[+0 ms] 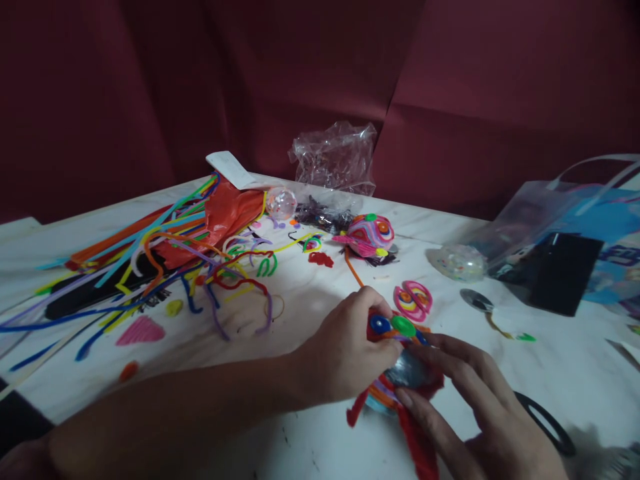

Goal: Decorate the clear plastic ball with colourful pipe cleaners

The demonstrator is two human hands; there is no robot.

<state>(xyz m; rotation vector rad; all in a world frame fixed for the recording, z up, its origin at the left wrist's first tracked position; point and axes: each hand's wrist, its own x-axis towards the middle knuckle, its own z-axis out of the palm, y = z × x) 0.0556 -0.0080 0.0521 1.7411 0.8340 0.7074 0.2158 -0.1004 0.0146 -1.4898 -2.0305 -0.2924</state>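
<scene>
A clear plastic ball (410, 369) decorated with coiled pipe cleaners sits low in front of me, between my two hands. Blue and green coils (403, 325) cover its top, orange and purple strands its lower side, and red felt-like strips (419, 437) hang from it. My left hand (345, 350) is closed on its upper left side, thumb pressed near the coils. From the right, my right hand (480, 393) grips it with fingers on top and thumb below. Just beyond lies a pink coiled piece (413, 301).
Loose pipe cleaners (165, 247) and a red bag (233, 210) spread over the left. Farther back are a decorated pink ball (371, 235), a clear ball (281, 203) and a crumpled plastic bag (334, 157). At right lie another clear ball (461, 262), a black scissor-like handle (547, 420) and a blue bag (615, 233).
</scene>
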